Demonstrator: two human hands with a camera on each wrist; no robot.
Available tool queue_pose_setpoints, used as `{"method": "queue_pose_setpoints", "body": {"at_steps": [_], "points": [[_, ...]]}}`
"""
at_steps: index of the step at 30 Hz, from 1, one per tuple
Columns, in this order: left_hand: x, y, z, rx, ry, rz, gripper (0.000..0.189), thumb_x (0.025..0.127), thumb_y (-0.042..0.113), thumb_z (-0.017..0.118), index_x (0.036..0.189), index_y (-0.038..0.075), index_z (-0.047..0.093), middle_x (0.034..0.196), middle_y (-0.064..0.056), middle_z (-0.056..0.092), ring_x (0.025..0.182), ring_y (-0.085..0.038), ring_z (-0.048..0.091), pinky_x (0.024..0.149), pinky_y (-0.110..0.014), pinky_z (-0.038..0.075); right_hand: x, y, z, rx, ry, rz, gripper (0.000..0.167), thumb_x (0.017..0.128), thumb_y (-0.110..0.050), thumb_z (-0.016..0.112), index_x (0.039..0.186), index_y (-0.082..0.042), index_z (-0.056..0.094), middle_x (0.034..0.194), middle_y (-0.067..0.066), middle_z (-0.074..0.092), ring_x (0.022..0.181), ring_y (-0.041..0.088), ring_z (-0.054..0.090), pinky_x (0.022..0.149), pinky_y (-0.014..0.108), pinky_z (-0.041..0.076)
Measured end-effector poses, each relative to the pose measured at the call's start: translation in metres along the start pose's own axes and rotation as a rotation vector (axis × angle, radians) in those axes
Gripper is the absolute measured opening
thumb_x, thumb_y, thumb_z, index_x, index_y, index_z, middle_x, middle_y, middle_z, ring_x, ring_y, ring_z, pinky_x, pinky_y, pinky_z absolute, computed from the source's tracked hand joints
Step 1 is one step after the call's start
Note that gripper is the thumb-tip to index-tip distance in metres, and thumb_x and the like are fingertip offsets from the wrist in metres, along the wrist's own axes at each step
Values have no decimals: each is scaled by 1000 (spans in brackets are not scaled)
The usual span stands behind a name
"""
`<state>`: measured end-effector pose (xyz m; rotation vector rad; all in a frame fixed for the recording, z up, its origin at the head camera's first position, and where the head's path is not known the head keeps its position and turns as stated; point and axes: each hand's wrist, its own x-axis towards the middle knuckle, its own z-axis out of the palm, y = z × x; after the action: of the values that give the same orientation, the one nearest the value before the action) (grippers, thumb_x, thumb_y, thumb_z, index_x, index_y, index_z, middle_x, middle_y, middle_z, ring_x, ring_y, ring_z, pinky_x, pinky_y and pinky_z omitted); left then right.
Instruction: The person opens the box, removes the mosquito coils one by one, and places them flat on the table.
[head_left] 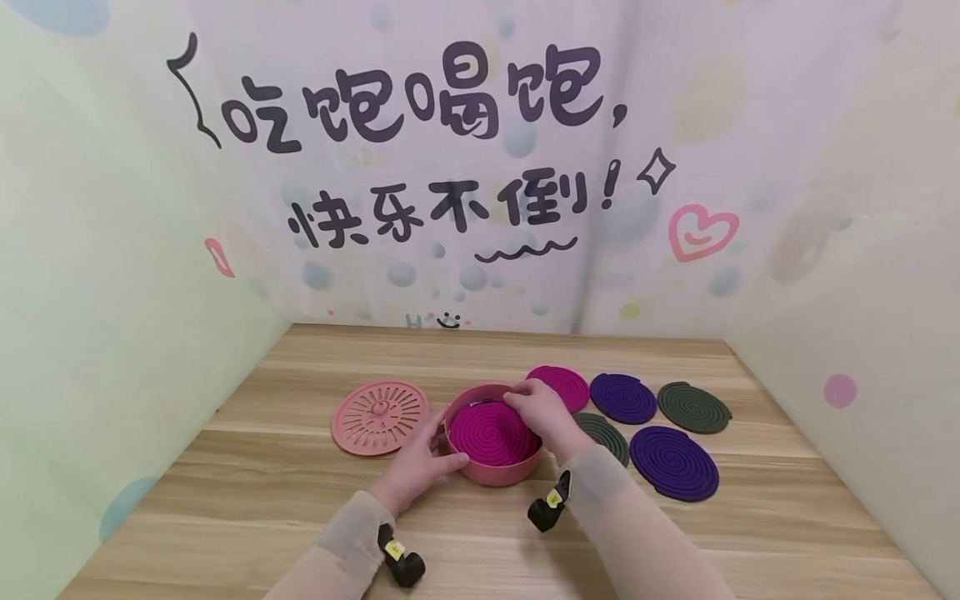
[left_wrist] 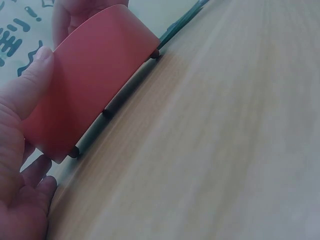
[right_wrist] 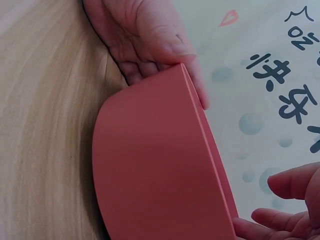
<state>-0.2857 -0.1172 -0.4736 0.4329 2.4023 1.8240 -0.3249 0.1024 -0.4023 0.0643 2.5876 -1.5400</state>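
Note:
A round pink box (head_left: 501, 475) stands on the table, and a magenta mosquito coil (head_left: 492, 433) lies inside it. My left hand (head_left: 417, 467) grips the box's left side, its thumb over the rim and its fingers along the outer wall. At the back right rim is my right hand (head_left: 546, 414), reaching over the edge of the box. The right wrist view shows the right fingers (right_wrist: 250, 230) at the rim, with the thumb held apart from them. Small dark feet show under the box wall (left_wrist: 95, 75) in the left wrist view.
A pink slotted lid (head_left: 380, 418) lies left of the box. To the right lie more coils: one magenta (head_left: 561, 387), two purple (head_left: 623, 398) (head_left: 673, 463) and two green (head_left: 694, 407) (head_left: 604, 438). A printed curtain (head_left: 480, 292) closes off the table's back.

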Motion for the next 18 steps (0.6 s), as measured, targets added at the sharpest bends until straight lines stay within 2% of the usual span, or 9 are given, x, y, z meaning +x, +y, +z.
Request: {"method": "queue_pose_setpoints", "body": {"at_steps": [6, 11, 18], "points": [[1, -1, -1, -8, 2, 3, 88, 83, 26, 77, 153, 12, 25, 153, -14, 29, 138, -33, 33, 113, -47, 28, 0, 1, 1, -3, -1, -10, 34, 95, -26, 59, 123, -5, 58, 120, 14, 59, 113, 29, 55, 96, 49, 47], [-1, 1, 1, -24, 22, 3, 85, 83, 22, 77, 152, 10, 28, 153, -15, 31, 138, -34, 33, 113, -47, 28, 0, -1, 1, 36, 3, -8, 34, 96, -24, 59, 124, -4, 57, 117, 13, 61, 109, 28, 57, 94, 46, 49], [1, -3, 0, -23, 7, -3, 89, 82, 28, 78, 153, 14, 26, 154, -13, 27, 140, -33, 30, 114, -47, 25, 0, 0, 3, -5, 13, 3, 33, 96, -24, 59, 123, -5, 58, 121, 14, 59, 115, 30, 54, 97, 50, 46]]}}
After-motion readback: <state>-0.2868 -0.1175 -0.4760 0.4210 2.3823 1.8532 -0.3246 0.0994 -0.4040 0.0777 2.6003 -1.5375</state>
